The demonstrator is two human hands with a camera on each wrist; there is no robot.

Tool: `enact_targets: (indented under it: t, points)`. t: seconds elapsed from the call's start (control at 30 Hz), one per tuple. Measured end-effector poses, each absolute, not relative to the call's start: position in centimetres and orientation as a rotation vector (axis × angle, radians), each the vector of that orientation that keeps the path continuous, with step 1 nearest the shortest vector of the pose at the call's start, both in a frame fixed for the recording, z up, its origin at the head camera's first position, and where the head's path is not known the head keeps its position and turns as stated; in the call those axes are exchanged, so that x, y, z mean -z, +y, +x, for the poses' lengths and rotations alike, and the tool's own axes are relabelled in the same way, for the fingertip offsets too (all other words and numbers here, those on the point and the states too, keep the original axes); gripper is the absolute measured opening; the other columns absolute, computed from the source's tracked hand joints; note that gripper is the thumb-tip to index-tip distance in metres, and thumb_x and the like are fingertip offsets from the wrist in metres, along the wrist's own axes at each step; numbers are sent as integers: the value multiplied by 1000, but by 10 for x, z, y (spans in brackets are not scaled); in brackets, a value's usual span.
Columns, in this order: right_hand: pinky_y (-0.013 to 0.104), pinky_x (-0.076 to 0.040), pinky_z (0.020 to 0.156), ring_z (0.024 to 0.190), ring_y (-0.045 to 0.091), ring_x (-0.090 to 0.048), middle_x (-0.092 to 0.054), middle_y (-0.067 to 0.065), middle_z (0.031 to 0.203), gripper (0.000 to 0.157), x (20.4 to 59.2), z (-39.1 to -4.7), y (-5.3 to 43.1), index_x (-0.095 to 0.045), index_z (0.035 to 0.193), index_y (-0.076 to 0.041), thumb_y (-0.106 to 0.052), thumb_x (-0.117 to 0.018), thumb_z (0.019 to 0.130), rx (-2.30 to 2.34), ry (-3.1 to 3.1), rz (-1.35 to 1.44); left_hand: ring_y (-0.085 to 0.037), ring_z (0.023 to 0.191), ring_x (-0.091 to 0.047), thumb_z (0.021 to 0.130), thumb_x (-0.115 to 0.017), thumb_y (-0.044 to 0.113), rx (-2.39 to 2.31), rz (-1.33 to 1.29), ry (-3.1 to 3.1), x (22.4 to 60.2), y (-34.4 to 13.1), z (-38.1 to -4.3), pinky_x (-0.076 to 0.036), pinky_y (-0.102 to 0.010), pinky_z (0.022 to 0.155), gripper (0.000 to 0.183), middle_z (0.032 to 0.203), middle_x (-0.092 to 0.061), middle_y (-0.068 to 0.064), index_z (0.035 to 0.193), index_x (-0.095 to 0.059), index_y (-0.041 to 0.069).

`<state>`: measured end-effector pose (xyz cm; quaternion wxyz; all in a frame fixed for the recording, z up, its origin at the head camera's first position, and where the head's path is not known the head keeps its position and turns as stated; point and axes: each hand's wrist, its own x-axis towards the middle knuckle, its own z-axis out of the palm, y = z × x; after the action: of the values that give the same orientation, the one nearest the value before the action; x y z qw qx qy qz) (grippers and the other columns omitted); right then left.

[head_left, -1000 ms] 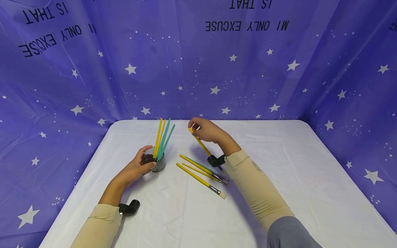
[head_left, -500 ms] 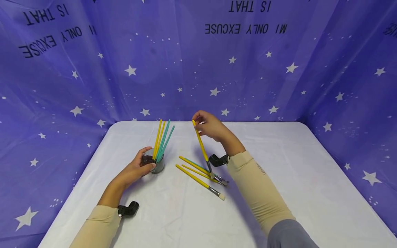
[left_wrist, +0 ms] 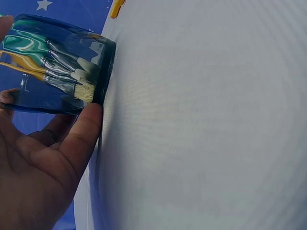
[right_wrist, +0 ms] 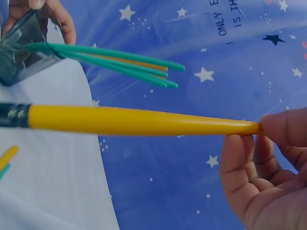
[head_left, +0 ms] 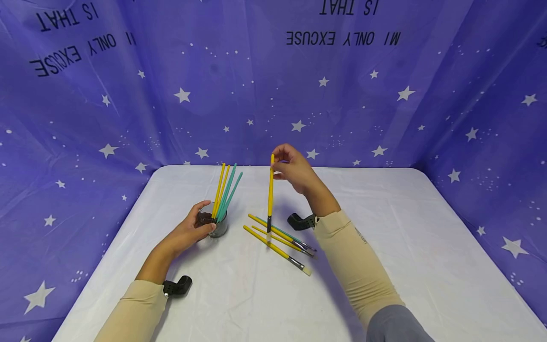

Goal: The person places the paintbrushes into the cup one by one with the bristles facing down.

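Observation:
My left hand [head_left: 188, 231] grips a clear glass [head_left: 220, 229] that stands on the table's left half; thumb and fingers wrap its side. Inside it, yellow and teal paintbrushes [head_left: 223, 192] lean with handles up, and the left wrist view shows their bristles [left_wrist: 85, 91] near the glass bottom. My right hand [head_left: 295, 171] pinches a yellow paintbrush [head_left: 271, 190] by its handle end, bristles hanging down, as the right wrist view also shows along its handle [right_wrist: 120, 120]. The hanging bristles overlap the loose brushes below in the head view.
Several loose paintbrushes, yellow ones [head_left: 265, 242] and a teal one [head_left: 287, 231], lie on the white table [head_left: 205, 304] right of the glass. A purple star-patterned cloth [head_left: 273, 95] rises behind and at both sides. Black cameras [head_left: 301, 222] are strapped to both wrists.
My right hand has raised the yellow paintbrush up and slightly right, and the brush has swung from slanted to nearly upright. My left hand stays on the glass.

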<state>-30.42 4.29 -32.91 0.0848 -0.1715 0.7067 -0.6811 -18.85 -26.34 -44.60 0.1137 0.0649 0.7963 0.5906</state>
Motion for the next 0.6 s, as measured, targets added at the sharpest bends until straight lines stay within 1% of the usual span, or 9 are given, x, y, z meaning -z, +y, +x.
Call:
enact_targets:
  t: [0.1, 0.23, 0.43, 0.57, 0.6]
  points:
    - [40, -55, 77, 88, 24, -58, -49, 8, 97, 20, 328, -301, 38, -50, 109, -5, 9, -56, 95, 2094, 2087, -532, -25, 108, -50, 96, -64, 18, -1742, 194, 2334, 446, -264, -188, -46, -31, 85, 78, 135, -45, -26, 156, -13, 15]
    - [38, -55, 75, 89, 23, -59, -50, 8, 97, 21, 326, -298, 33, -51, 109, -4, 9, -56, 94, 2188, 2049, -578, -26, 108, -49, 96, -64, 18, -1745, 183, 2341, 445, -264, -189, -47, -31, 84, 78, 135, -44, -26, 155, -14, 15]
    - [42, -55, 76, 82, 19, -59, -50, 6, 94, 23, 326, -294, 25, -51, 104, -7, 13, -56, 93, 2325, 1978, -566, -28, 112, -49, 96, -65, 20, -1725, 184, 2359, 446, -264, -190, -46, -31, 86, 78, 137, -44, -25, 156, -15, 17]
    - [47, -54, 79, 80, 18, -59, -51, 6, 92, 26, 327, -294, 19, -52, 101, -9, 14, -56, 92, 2412, 1932, -517, -27, 109, -49, 96, -65, 20, -1728, 182, 2360, 447, -263, -190, -47, -31, 84, 78, 136, -44, -26, 156, -15, 16]
    - [46, -54, 79, 80, 18, -60, -51, 5, 92, 26, 327, -293, 18, -52, 101, -10, 14, -56, 92, 2429, 1928, -507, -27, 107, -49, 96, -64, 19, -1729, 180, 2361, 448, -263, -190, -47, -31, 83, 78, 136, -44, -26, 155, -15, 16]
